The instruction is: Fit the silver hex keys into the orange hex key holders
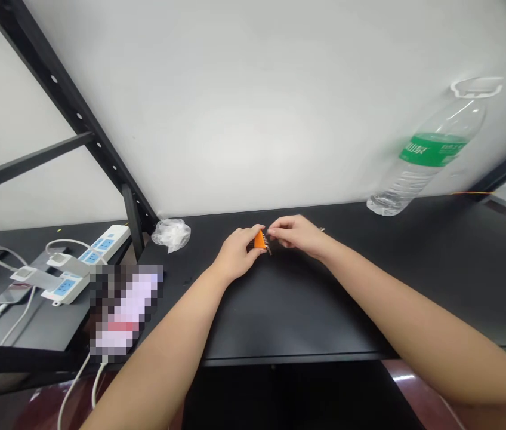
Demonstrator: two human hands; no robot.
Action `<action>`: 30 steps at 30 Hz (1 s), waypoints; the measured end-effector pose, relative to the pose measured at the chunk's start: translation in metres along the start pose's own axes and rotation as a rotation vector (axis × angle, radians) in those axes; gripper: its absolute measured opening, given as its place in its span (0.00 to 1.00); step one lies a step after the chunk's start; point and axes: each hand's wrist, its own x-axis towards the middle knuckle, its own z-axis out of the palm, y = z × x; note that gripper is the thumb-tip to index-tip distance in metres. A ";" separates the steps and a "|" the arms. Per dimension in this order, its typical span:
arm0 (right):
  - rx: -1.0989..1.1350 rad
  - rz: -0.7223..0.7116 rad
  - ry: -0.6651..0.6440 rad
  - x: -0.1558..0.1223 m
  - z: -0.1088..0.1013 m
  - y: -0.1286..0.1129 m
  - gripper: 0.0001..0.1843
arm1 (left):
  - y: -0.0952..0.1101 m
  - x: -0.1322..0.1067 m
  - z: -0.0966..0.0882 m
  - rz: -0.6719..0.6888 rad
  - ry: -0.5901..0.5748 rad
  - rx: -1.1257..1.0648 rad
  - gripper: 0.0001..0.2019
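Pinched between the thumb and fingers of my left hand (238, 254) is a small orange hex key holder (259, 240), with several thin metal keys sticking out of its right side. My right hand (296, 234) is close beside it on the right, thumb and fingertips pressed together near the key ends. What those fingertips grip, if anything, is too small to make out. Just beyond my right hand, a short metal piece (321, 229) shows on the black tabletop (275, 316), mostly hidden by the hand.
An upright clear plastic bottle (434, 149) with a green label stands at the back right by the wall. Crumpled clear plastic (171, 234) lies at the back left. A blurred-out phone-like object (130, 310) and a white power strip (96, 257) with cables are on the left, near a black metal frame (78, 113).
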 end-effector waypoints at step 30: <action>-0.620 -0.457 0.122 -0.005 -0.008 -0.012 0.10 | -0.003 0.002 0.001 -0.066 -0.026 0.059 0.28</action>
